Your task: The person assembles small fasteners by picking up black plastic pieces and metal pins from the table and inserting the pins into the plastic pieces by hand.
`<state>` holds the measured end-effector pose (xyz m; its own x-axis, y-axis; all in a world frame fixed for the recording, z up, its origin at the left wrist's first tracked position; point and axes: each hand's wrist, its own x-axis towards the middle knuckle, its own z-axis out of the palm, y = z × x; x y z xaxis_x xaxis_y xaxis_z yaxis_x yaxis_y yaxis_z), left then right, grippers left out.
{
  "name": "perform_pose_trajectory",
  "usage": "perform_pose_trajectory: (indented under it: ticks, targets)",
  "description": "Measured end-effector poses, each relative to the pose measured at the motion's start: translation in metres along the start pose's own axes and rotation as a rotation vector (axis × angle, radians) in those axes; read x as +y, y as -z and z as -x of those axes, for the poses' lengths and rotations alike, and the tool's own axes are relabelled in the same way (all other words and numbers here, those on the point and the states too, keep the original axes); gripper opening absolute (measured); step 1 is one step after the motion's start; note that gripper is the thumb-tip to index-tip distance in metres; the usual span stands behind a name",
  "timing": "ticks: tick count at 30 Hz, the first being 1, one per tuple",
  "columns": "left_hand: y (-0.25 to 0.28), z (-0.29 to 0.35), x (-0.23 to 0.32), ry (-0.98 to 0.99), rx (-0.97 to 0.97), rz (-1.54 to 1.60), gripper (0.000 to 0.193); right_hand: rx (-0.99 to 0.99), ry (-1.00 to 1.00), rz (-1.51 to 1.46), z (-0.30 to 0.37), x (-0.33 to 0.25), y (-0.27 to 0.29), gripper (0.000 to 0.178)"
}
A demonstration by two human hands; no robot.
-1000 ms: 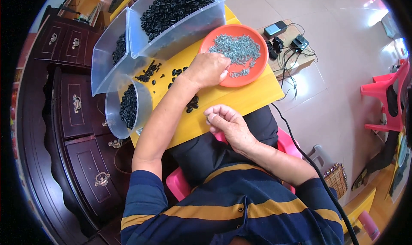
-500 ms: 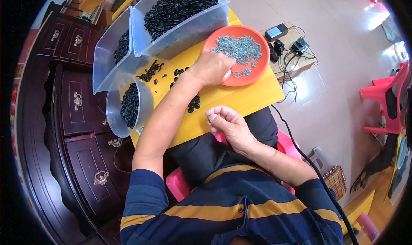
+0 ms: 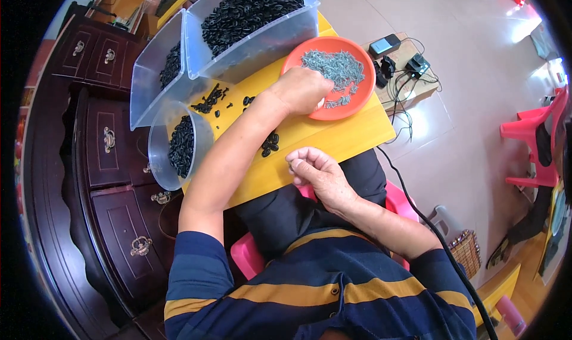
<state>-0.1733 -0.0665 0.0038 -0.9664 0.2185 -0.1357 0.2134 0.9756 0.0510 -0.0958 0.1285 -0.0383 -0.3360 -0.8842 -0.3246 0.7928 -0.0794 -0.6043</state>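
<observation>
My left hand (image 3: pixel 302 91) reaches across the yellow table (image 3: pixel 298 139) to the near left rim of a round orange plate (image 3: pixel 370 81). Its fingers are curled and bent down over the plate, the tips mostly hidden. A heap of small silvery metal pieces (image 3: pixel 342 68) lies in the plate, with a few apart from the heap. Nearer my body, my right hand (image 3: pixel 320 176) is closed just over the table's front edge, thumb against fingers. Something tiny seems to be between its fingertips, too small to name. Small black oval parts (image 3: pixel 270 142) lie beside my left forearm.
Two clear bins, the larger one (image 3: pixel 256 39) and a narrower one (image 3: pixel 149 87), hold black parts at the far left. A round clear tub (image 3: pixel 208 139) stands before them. Loose black pieces (image 3: pixel 210 99) lie nearby. Cabled devices (image 3: pixel 384 44) rest on a box right of the table.
My left hand has shifted slightly right and further over the orange plate. The right hand stays in place, still closed.
</observation>
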Motion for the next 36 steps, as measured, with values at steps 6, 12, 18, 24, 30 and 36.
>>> perform_pose_trajectory:
  ticks: [6,12,18,24,30,36]
  targets:
    - [-0.011,0.009,-0.011,-0.003,0.074,0.126,0.009,0.003,0.003,0.006,-0.002,0.001,-0.001,0.015]
    - [-0.005,0.047,0.005,0.14,0.325,0.423,0.009,0.021,-0.008,-0.027,0.002,-0.003,-0.002,0.017]
    - [0.007,0.092,0.028,0.206,0.307,0.552,0.01,0.053,0.032,0.014,-0.004,-0.009,0.004,0.016]
    - [0.022,0.129,0.052,0.168,0.261,0.541,0.009,0.07,0.119,0.117,-0.005,-0.013,0.002,0.014]
    - [0.016,0.146,0.06,0.18,0.215,0.383,0.012,0.038,0.112,0.242,-0.004,-0.008,0.001,0.018]
    - [0.018,0.152,0.069,0.144,0.306,0.414,0.011,0.024,0.134,0.264,-0.003,-0.006,0.003,0.018]
